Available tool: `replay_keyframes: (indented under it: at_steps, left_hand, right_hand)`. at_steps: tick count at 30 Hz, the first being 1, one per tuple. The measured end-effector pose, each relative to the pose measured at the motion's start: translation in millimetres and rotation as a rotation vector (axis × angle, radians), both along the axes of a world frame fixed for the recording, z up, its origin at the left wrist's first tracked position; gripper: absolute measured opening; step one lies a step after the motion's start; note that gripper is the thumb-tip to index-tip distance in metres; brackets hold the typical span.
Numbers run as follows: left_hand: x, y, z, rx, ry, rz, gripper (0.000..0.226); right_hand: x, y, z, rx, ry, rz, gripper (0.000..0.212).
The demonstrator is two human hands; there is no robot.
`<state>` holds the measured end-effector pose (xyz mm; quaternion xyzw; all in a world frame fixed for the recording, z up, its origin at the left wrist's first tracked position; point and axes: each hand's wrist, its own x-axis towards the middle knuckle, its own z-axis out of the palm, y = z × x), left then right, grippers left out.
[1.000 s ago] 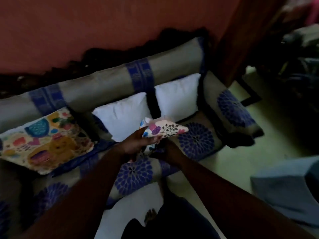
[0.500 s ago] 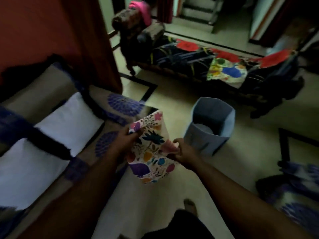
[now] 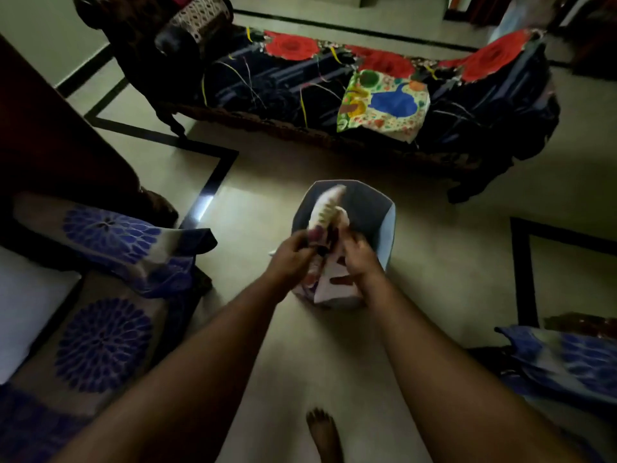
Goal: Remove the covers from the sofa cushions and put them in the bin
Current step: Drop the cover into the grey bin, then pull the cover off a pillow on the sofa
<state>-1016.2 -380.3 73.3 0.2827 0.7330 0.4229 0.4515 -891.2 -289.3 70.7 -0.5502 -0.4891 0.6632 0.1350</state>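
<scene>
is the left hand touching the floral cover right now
Touching. In the head view the left hand has its fingers curled round the bunched cover, gripping it above the bin.

Floral cover (image 3: pixel 329 279) bunched, over grey bin (image 3: pixel 387 222).

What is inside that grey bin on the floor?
The bin shows dark inner walls. Both hands, left and right, hold a floral cover over it, hiding the bottom.

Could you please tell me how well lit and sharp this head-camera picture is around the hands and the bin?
Head view: dim room; the cover and both hands are motion-blurred over the bin; a small glare patch shines on the floor; wide-angle bending at the edges.
</scene>
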Motion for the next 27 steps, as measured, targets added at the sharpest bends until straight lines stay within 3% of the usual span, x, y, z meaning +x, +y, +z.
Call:
replay_keyframes:
  at_steps: [3, 6, 9, 13, 16, 21, 27]
  left_hand:
    - [14.7, 38.9, -29.0, -0.047, 0.305, -0.361, 0.049]
    - [15.2, 65.8, -45.5, -0.080, 0.315, -0.380, 0.074]
    - [9.5, 78.8, -65.7, -0.091, 0.212, -0.297, 0.082]
    - [1.6, 73.3, -86.7, -0.056, 0.150, -0.161, 0.068]
    - [-4.2, 62.6, -84.8, -0.040, -0.014, -0.016, 0.061]
    - [-28.2, 16.7, -42.8, 0.020, -0.132, 0.183, 0.064]
    - [-76.4, -133.1, 49.9, 0.127, -0.118, 0.505, 0.066]
  right_hand:
    - [-12.6, 40.9, -13.5, 0.055, -0.026, -0.055, 0.062]
    - [-21.4, 79.0, -40.2, 0.189, -0.155, -0.139, 0.053]
    - [-24.3, 108.5, -66.6, 0.243, -0.228, -0.183, 0.050]
    - [-31.1, 121.5, -92.3, 0.215, -0.179, -0.054, 0.063]
    - [-38.5, 110.6, -91.6, 0.133, -0.180, 0.001, 0.069]
    - [-45.7, 59.5, -59.0, 0.111, -0.086, 0.092, 0.072]
    - [-101.5, -64.0, 33.6, 0.178, 0.068, 0.248, 0.065]
